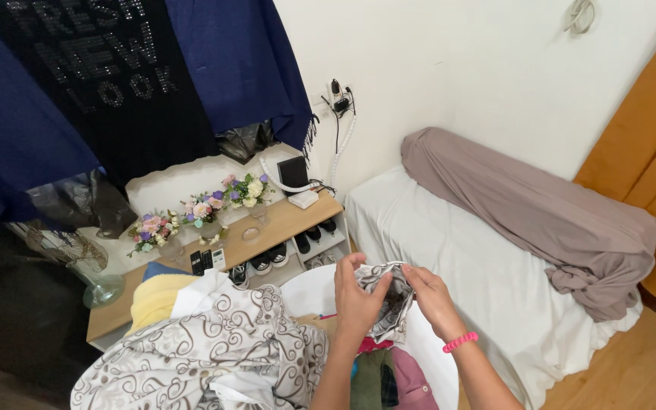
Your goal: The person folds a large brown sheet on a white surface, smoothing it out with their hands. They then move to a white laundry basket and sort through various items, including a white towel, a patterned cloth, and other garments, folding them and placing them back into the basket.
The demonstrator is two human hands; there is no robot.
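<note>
Room: bedroom, white-sheeted bed (pixel 457 250), low wooden shelf (pixel 290 220) with flower bouquets (pixel 203 209).
Left hand (pixel 358 300): fingers pinching a grey patterned cloth (pixel 392 300).
Right hand (pixel 433 300): gripping the same cloth.

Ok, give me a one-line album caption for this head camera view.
Both hands, left hand and right hand, grip a patterned grey cloth above a laundry pile, beside a white bed.

Single head camera looks steeply down, close over the bed (pixel 449 235)
</note>
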